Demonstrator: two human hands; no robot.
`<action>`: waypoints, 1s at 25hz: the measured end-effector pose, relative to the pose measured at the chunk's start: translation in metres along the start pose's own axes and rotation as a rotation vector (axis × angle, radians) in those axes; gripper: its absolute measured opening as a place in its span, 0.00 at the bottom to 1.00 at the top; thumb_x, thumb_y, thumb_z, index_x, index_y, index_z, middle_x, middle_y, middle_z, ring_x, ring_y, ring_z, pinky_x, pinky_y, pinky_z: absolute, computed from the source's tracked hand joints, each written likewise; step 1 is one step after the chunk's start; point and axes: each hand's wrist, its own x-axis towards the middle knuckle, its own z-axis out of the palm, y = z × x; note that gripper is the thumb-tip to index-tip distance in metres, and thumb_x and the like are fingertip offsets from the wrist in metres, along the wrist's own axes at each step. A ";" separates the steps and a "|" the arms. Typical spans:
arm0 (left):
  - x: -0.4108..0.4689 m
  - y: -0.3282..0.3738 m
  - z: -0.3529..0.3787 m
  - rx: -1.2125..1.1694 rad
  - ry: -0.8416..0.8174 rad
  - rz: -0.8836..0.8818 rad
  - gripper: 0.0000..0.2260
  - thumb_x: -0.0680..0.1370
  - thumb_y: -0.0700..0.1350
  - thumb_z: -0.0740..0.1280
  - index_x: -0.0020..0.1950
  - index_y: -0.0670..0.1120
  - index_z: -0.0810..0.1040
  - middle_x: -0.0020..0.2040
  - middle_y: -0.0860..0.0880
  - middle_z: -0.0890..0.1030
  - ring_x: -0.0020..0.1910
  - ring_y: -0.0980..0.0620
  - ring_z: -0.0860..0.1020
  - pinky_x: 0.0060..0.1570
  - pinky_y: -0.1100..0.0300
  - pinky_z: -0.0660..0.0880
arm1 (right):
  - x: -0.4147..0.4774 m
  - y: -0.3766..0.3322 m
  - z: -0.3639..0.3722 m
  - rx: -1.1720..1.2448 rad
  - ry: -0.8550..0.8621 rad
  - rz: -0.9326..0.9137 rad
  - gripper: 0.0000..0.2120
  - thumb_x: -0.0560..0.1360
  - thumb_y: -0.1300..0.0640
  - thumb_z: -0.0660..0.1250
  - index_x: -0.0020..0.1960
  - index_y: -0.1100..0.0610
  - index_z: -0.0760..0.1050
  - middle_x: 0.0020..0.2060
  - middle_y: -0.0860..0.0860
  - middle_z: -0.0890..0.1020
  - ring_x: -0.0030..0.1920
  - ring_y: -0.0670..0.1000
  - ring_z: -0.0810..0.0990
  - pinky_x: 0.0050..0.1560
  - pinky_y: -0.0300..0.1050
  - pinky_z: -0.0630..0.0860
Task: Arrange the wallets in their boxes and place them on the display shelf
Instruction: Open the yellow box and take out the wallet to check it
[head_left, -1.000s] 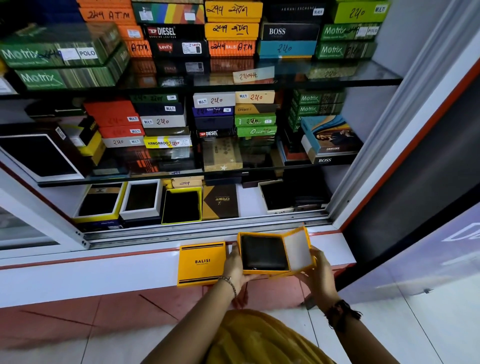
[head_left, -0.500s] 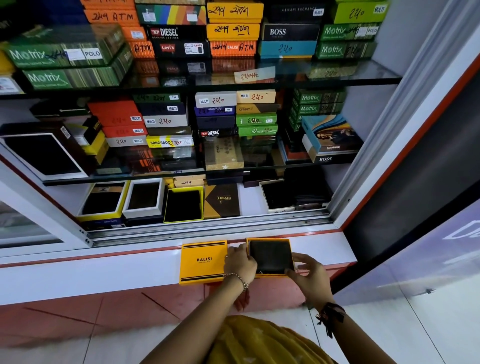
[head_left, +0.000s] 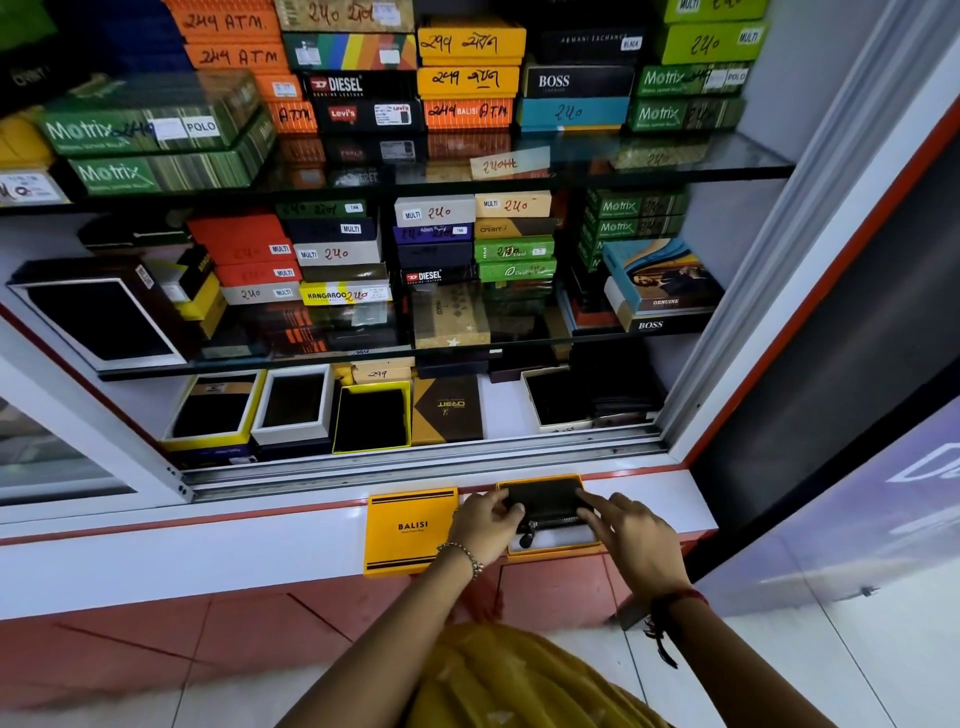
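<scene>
An open orange box (head_left: 558, 550) rests on the white ledge (head_left: 208, 556) below the display shelf. Inside it lies a black wallet (head_left: 545, 500) with a zipper along its near edge, and white lining shows beneath that edge. My left hand (head_left: 483, 525) pinches the wallet's left side. My right hand (head_left: 636, 535) holds its right side with the fingertips. The box's orange BALISI lid (head_left: 410, 530) lies flat on the ledge just left of my left hand.
The bottom shelf (head_left: 501, 410) carries several open boxes with dark wallets, among them a yellow-rimmed box (head_left: 371, 418), plus a brown Orbit box (head_left: 447, 410). A metal sliding track (head_left: 415, 462) separates shelf and ledge. Glass shelves above hold stacked branded boxes.
The orange box, held up with its flap raised, came down onto the ledge. The wallet's near edge now sits raised, showing the zipper and white lining.
</scene>
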 end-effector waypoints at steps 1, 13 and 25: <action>0.000 0.002 -0.002 -0.035 -0.017 -0.001 0.21 0.79 0.51 0.63 0.70 0.44 0.73 0.60 0.45 0.82 0.61 0.49 0.78 0.61 0.59 0.73 | 0.003 -0.004 -0.004 0.058 -0.018 0.038 0.31 0.78 0.32 0.45 0.67 0.44 0.77 0.42 0.47 0.86 0.39 0.51 0.85 0.33 0.45 0.81; -0.002 -0.012 -0.037 -0.397 -0.166 0.108 0.22 0.65 0.61 0.76 0.58 0.64 0.78 0.58 0.59 0.82 0.57 0.60 0.80 0.61 0.60 0.75 | 0.015 -0.012 -0.052 0.618 -0.047 -0.069 0.25 0.73 0.40 0.67 0.67 0.46 0.77 0.50 0.45 0.88 0.50 0.39 0.86 0.54 0.39 0.83; -0.011 0.002 -0.052 -0.614 0.015 0.158 0.16 0.67 0.52 0.77 0.53 0.54 0.82 0.49 0.55 0.86 0.53 0.57 0.83 0.57 0.61 0.78 | 0.015 -0.077 -0.074 1.315 -0.308 0.342 0.10 0.75 0.60 0.73 0.50 0.66 0.83 0.42 0.61 0.88 0.46 0.59 0.89 0.42 0.48 0.85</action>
